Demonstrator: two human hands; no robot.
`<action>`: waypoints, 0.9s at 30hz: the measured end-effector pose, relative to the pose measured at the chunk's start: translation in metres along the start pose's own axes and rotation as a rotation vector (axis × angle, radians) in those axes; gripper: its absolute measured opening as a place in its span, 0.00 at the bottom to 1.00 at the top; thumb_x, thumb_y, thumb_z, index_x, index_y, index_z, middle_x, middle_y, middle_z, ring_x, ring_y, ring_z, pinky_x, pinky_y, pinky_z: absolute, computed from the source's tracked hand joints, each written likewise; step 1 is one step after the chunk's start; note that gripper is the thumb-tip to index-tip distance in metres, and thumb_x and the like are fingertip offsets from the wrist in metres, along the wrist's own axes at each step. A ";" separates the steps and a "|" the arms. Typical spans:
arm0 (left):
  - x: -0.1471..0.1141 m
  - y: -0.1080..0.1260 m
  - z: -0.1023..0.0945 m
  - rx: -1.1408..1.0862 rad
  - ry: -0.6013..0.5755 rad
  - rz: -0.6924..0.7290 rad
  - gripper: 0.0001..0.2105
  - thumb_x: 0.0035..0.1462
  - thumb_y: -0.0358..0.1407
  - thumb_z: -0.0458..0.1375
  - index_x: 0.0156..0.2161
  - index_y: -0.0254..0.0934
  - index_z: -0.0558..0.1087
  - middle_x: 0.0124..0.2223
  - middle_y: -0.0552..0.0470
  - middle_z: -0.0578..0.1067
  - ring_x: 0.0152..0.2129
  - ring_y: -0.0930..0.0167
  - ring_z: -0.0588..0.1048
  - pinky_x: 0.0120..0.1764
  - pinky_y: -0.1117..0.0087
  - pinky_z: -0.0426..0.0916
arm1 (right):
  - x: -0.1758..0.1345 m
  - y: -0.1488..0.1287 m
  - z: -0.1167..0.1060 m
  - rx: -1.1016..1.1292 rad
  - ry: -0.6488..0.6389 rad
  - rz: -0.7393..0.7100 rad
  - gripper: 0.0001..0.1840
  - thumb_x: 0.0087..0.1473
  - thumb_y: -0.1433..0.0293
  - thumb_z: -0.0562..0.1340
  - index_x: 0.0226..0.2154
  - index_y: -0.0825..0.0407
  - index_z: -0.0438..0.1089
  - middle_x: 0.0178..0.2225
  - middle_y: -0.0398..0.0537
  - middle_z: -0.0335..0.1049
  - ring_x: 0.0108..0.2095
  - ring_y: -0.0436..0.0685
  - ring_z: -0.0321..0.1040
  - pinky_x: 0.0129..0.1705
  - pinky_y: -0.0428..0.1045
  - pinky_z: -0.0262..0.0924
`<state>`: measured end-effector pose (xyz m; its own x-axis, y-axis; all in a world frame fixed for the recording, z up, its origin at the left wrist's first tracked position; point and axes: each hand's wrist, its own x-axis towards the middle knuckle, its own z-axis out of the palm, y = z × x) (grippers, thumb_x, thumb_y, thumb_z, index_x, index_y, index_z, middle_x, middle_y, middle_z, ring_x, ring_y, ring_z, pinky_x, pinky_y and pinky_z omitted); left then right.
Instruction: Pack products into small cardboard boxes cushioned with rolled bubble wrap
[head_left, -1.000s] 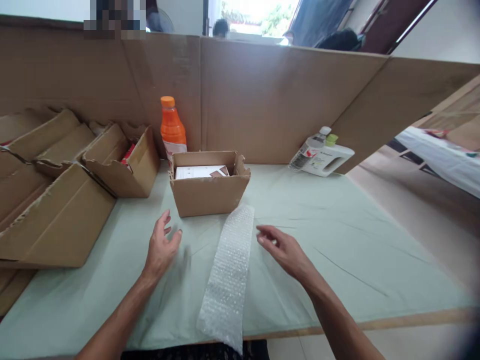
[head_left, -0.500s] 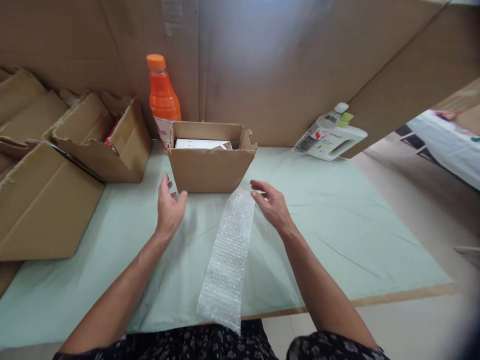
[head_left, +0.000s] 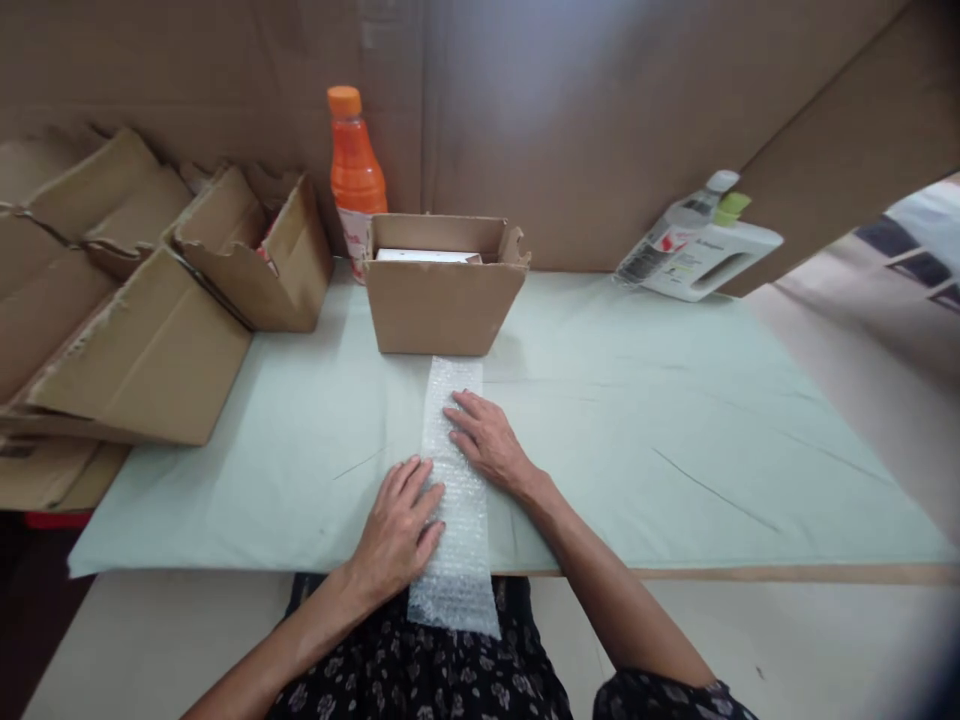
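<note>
A long strip of clear bubble wrap [head_left: 457, 500] lies on the pale green cloth, its near end hanging over the table's front edge. My right hand [head_left: 487, 435] rests flat on the strip's upper right part, fingers stretched out. Lower down, my left hand [head_left: 401, 520] lies at the strip's left side with its fingertips on the plastic and the fingers apart. Just beyond the far end of the wrap stands a small cardboard box [head_left: 446, 310] with its top open. Inside it a white item [head_left: 424, 257] shows partly; the rest is hidden.
An orange bottle [head_left: 356, 180] stands behind the box, at its left. Several open cardboard boxes [head_left: 157, 350] fill the left side. At the back right, a clear bottle [head_left: 667, 235] and a white jug [head_left: 724, 260] lean against the cardboard wall [head_left: 570, 130].
Both hands have come down from beside the box onto the bubble wrap, nearer to me. The strip now lies straighter in front of the box. The view has shifted slightly.
</note>
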<state>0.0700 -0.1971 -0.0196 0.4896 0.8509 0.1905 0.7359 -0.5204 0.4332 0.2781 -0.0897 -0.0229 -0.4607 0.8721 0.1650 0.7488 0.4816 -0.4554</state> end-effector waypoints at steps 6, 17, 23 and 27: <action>0.002 -0.008 -0.013 0.044 -0.016 -0.033 0.19 0.58 0.30 0.56 0.55 0.33 0.72 0.64 0.37 0.67 0.64 0.53 0.61 0.64 0.46 0.57 | 0.025 -0.010 0.000 -0.099 -0.064 0.014 0.23 0.64 0.65 0.57 0.60 0.53 0.67 0.66 0.59 0.59 0.66 0.69 0.54 0.63 0.63 0.51; 0.027 -0.031 -0.024 0.023 -0.138 0.034 0.19 0.57 0.34 0.57 0.54 0.37 0.73 0.63 0.40 0.69 0.62 0.56 0.64 0.64 0.49 0.54 | 0.006 -0.015 -0.008 -0.245 -0.086 0.015 0.23 0.65 0.67 0.56 0.60 0.56 0.66 0.66 0.61 0.60 0.67 0.69 0.53 0.62 0.65 0.51; 0.024 -0.033 -0.025 0.015 -0.147 0.052 0.19 0.57 0.34 0.58 0.54 0.37 0.73 0.63 0.40 0.69 0.62 0.55 0.64 0.64 0.48 0.54 | -0.152 -0.073 -0.023 -0.010 -0.231 -0.355 0.20 0.62 0.75 0.55 0.55 0.50 0.70 0.62 0.50 0.67 0.64 0.60 0.59 0.61 0.61 0.58; 0.025 -0.033 -0.023 -0.001 -0.142 0.046 0.19 0.57 0.34 0.58 0.54 0.36 0.73 0.63 0.40 0.69 0.62 0.55 0.63 0.64 0.47 0.54 | -0.188 -0.081 -0.023 -0.139 -0.078 -0.206 0.21 0.62 0.75 0.57 0.57 0.53 0.68 0.62 0.59 0.66 0.63 0.65 0.59 0.56 0.62 0.62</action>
<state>0.0472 -0.1569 -0.0092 0.5837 0.8076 0.0838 0.7110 -0.5582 0.4277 0.3148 -0.2907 0.0028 -0.6415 0.7477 0.1716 0.6911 0.6604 -0.2937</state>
